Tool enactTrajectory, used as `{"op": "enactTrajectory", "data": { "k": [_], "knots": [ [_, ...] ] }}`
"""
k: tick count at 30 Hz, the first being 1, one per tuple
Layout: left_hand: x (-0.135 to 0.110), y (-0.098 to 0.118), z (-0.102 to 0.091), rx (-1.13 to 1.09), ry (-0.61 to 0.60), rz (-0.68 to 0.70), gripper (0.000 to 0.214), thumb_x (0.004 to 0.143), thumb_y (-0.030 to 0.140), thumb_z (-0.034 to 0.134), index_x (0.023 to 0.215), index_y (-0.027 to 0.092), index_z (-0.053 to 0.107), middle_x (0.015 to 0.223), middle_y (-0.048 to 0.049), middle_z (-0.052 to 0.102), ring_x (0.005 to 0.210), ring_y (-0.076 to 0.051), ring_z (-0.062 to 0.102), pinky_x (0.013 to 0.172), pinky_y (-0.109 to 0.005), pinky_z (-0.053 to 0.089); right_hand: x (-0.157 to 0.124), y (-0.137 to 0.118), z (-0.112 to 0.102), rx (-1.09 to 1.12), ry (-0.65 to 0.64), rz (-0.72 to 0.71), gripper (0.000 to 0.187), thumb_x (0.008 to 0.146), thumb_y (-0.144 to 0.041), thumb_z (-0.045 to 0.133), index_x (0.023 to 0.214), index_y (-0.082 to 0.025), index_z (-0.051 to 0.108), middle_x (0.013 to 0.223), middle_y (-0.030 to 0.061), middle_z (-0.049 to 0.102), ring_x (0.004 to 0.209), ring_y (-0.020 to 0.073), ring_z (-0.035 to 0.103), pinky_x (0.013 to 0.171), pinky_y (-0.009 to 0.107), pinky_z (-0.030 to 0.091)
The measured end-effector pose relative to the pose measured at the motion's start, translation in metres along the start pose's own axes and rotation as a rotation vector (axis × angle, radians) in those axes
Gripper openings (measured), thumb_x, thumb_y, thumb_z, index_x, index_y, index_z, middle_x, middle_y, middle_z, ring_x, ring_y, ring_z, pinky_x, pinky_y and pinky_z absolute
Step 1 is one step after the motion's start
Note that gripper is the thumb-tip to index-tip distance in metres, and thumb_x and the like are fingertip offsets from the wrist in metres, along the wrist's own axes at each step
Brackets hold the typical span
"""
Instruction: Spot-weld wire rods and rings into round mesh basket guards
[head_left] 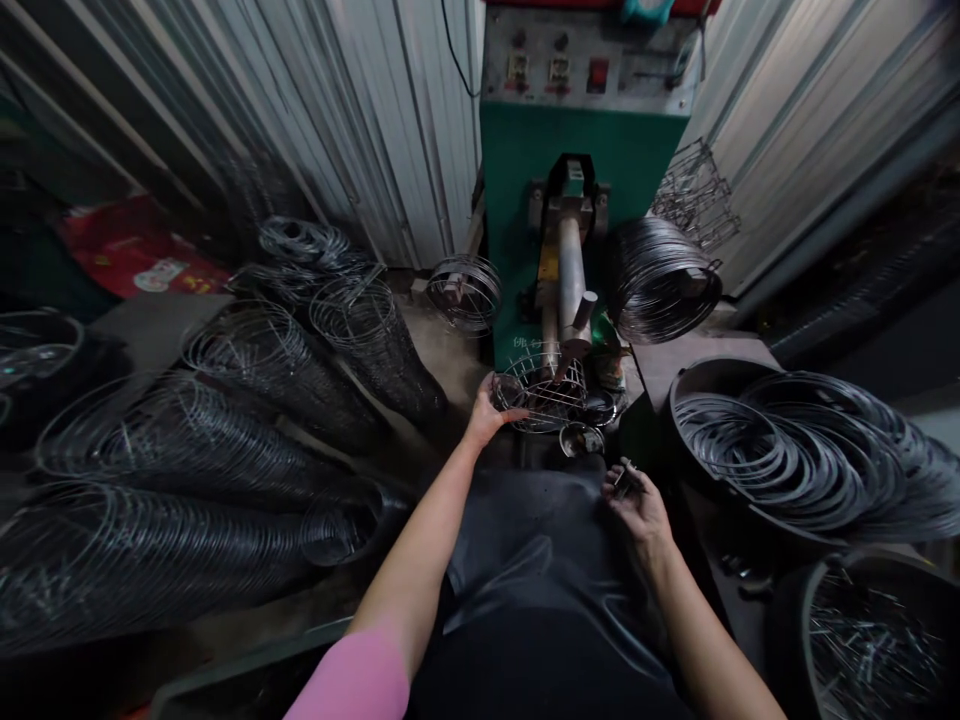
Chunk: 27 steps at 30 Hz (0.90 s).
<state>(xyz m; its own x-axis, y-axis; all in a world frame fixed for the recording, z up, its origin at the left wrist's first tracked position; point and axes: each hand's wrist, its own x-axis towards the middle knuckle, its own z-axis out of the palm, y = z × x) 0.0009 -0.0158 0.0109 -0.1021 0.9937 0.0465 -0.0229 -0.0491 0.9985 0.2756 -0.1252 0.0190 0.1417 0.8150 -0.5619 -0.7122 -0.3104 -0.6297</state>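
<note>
My left hand [491,412] is closed on the left side of a round wire basket [546,412], thumb along its near rim. The basket sits under the electrode arm [571,290] of a green machine [517,150]; where it touches the machine is hard to make out. My right hand [639,505] is to the right of my lap, palm up, fingers curled round a few short metal pieces [624,478]. A small round metal cup [581,440] is just in front of the basket. A dark apron [540,580] covers my lap.
Tall stacks of wire rings [225,430] stand to my left. Wire coils [660,285] flank the machine. At right are a tub [679,380] heaped with wire rings and a bucket [806,610] of short wire pieces. Corrugated metal walls [360,110] rise behind.
</note>
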Motion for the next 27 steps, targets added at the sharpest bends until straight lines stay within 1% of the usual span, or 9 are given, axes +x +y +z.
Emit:
{"op": "enactTrajectory", "data": {
  "k": [2,4,7,9,12,16,20,23,27],
  "knots": [
    [0.002,-0.007,0.004,-0.144,0.014,-0.017,0.105,0.041,0.029,0.084,0.131,0.02,0.031,0.127,-0.0107,0.046,0.121,-0.026,0.043,0.101,-0.04,0.035,0.003,0.006,0.001,-0.102,-0.007,-0.103,0.019,0.061,-0.026,0.067,0.077,-0.02,0.061,0.059,-0.0035,0.057,0.045,0.0076,0.047,0.038,0.019,0.039],
    [0.004,-0.009,0.006,-0.222,0.016,-0.025,0.103,0.04,0.026,0.085,0.129,0.02,0.033,0.126,-0.01,0.046,0.12,-0.026,0.043,0.1,-0.04,0.037,0.003,0.013,-0.004,-0.343,0.028,-0.29,0.022,0.063,-0.032,0.066,0.081,-0.02,0.063,0.06,-0.0034,0.058,0.043,0.0073,0.045,0.039,0.02,0.038],
    [0.001,-0.007,0.002,-0.255,-0.02,-0.01,0.099,0.041,0.026,0.085,0.127,0.022,0.036,0.125,-0.0085,0.046,0.12,-0.026,0.043,0.1,-0.041,0.037,0.002,0.026,-0.024,-0.826,0.024,-0.576,0.027,0.065,-0.039,0.065,0.083,-0.019,0.067,0.075,0.0032,0.066,0.066,0.0161,0.06,0.06,0.028,0.049],
    [-0.007,-0.004,-0.005,-0.226,-0.068,0.024,0.098,0.042,0.028,0.085,0.127,0.022,0.037,0.126,-0.0078,0.046,0.12,-0.026,0.043,0.101,-0.041,0.036,0.001,0.032,-0.037,-1.075,-0.054,-0.677,0.027,0.066,-0.042,0.062,0.079,-0.019,0.067,0.082,0.007,0.068,0.078,0.0218,0.063,0.071,0.033,0.05],
    [-0.028,0.004,-0.016,-0.104,-0.114,0.092,0.101,0.043,0.034,0.084,0.13,0.02,0.034,0.125,-0.0091,0.047,0.117,-0.026,0.045,0.101,-0.041,0.036,-0.008,0.027,-0.038,-1.263,-0.125,-0.729,0.029,0.07,-0.044,0.054,0.078,-0.019,0.066,0.081,0.0092,0.069,0.076,0.0242,0.065,0.071,0.036,0.051],
    [-0.056,0.03,-0.02,0.283,-0.114,0.236,0.101,0.044,0.037,0.083,0.13,0.018,0.034,0.121,-0.0113,0.046,0.112,-0.027,0.047,0.099,-0.042,0.036,-0.044,-0.003,0.01,-1.393,-0.321,-0.728,0.027,0.076,-0.041,0.05,0.086,-0.021,0.065,0.087,0.008,0.069,0.082,0.0224,0.064,0.073,0.032,0.05],
    [-0.072,0.069,-0.001,0.794,-0.159,0.339,0.098,0.042,0.035,0.082,0.128,0.021,0.037,0.125,-0.0113,0.044,0.117,-0.031,0.039,0.101,-0.047,0.028,-0.066,-0.03,0.076,-1.549,-0.507,-0.638,0.024,0.069,-0.03,0.058,0.091,-0.02,0.059,0.077,0.002,0.066,0.071,0.0169,0.061,0.063,0.025,0.046],
    [-0.077,0.093,0.016,0.973,-0.2,0.361,0.093,0.047,0.033,0.079,0.128,0.022,0.036,0.128,-0.0117,0.042,0.118,-0.032,0.036,0.1,-0.048,0.023,-0.059,-0.031,0.105,-1.651,-0.502,-0.665,0.017,0.063,-0.021,0.061,0.08,-0.02,0.057,0.065,-0.0019,0.062,0.06,0.0136,0.056,0.053,0.021,0.041],
    [-0.081,0.106,0.025,1.025,-0.25,0.339,0.09,0.049,0.032,0.077,0.128,0.021,0.035,0.127,-0.012,0.042,0.118,-0.033,0.035,0.099,-0.046,0.022,-0.046,-0.015,0.112,-1.585,-0.41,-0.872,0.014,0.065,-0.012,0.053,0.075,-0.02,0.058,0.066,-0.0007,0.063,0.06,0.0137,0.056,0.054,0.021,0.041]
  ]
}}
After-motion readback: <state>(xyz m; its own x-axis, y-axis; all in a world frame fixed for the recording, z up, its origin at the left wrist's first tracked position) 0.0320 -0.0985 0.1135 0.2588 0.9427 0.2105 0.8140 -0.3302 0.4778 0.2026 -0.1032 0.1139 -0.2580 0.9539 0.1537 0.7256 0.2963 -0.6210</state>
